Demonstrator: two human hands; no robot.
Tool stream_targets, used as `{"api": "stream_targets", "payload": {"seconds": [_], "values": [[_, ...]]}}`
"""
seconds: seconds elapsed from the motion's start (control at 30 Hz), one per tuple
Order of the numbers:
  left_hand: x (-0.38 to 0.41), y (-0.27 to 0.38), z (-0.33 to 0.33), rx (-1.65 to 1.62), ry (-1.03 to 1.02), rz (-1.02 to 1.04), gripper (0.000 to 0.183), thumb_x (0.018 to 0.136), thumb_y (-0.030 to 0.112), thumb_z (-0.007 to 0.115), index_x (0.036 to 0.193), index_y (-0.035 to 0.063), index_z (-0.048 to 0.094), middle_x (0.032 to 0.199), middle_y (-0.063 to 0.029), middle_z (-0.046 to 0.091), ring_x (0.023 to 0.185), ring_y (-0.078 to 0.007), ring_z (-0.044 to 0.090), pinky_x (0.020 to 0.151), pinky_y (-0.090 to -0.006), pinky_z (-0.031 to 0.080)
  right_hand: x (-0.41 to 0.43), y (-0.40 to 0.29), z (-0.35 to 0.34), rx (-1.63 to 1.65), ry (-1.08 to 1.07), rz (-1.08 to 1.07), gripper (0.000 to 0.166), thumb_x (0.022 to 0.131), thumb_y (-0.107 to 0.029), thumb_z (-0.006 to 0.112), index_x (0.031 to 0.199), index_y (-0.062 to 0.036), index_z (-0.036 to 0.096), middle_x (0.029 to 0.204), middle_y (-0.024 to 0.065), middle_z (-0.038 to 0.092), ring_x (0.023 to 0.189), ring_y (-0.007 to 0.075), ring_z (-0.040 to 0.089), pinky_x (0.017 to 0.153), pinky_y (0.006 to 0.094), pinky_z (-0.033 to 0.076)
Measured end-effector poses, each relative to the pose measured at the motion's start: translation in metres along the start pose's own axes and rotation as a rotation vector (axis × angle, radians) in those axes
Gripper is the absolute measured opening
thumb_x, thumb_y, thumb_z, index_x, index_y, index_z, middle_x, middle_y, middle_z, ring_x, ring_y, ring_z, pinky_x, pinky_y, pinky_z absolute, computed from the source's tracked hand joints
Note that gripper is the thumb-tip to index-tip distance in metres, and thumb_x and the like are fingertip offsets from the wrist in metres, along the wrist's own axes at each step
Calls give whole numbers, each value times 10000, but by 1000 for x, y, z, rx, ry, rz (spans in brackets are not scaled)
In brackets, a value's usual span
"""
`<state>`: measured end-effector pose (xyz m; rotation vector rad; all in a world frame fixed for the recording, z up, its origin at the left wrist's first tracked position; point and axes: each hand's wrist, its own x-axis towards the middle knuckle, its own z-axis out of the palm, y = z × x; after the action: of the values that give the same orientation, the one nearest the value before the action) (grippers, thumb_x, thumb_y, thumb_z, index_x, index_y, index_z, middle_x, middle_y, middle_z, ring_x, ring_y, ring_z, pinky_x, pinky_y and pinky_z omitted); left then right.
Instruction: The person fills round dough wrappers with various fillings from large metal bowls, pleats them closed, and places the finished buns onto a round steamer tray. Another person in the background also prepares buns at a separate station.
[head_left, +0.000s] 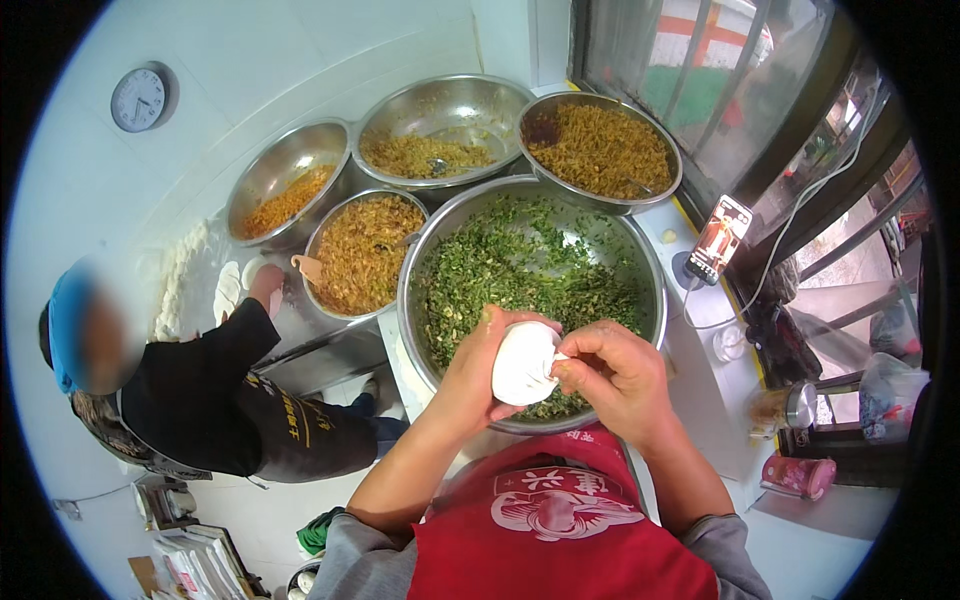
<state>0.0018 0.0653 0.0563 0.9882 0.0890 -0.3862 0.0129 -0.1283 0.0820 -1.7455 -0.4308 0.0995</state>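
A round white dough bun (523, 367) with gathered folds rests in my left hand (472, 375), whose fingers curl around its far and near sides. My right hand (615, 375) pinches the gathered tip of the dough between thumb and fingers, at the bun's right side. Both hands are above the near part of a large steel bowl (660, 300). Inside it lies chopped green vegetable filling (480, 262), with bare metal showing at the back right. The bun hides part of the filling.
Behind are steel bowls of brown filling (600, 150), pale filling (420, 154), orange filling (289, 202) and brownish filling (367, 255). At left, a co-worker (202, 397) handles flat dough rounds (227, 289). Right are a phone (720, 238) on a stand, its white cable, and a lidded jar (784, 409).
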Motion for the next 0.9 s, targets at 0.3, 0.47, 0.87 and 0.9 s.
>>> {"api": "stream_targets", "payload": {"seconds": [0.3,0.47,0.87,0.9], "values": [[-42,-36,-22,-236,-93,129,855,992,736,264,1384,19,517,1074,-74,656,772,-121,641,485,-232,458,-12,-8,9,-214,-192,-197,155,898,-73,755,1021,-12,683,895,94,671,800,173,688,686,304,552],[-79,-48,-11,-205,122,296,795,1004,718,289,1350,47,539,951,-69,664,615,-91,504,479,-242,339,-19,-18,30,58,-334,25,165,892,-87,757,1020,-15,682,895,107,674,781,199,684,684,317,549],[-139,-104,57,-184,685,236,871,997,734,141,1190,12,589,847,-140,674,562,-232,632,453,-342,497,-38,-15,19,-15,-715,-285,137,889,-78,734,998,-13,682,876,112,649,762,242,665,678,346,521],[-146,-108,64,-226,676,284,888,991,742,126,1198,10,584,843,-142,673,552,-229,622,453,-344,495,-42,-14,19,-1,-741,-280,139,887,-79,737,996,-12,681,879,113,650,761,242,664,679,344,522]]}}
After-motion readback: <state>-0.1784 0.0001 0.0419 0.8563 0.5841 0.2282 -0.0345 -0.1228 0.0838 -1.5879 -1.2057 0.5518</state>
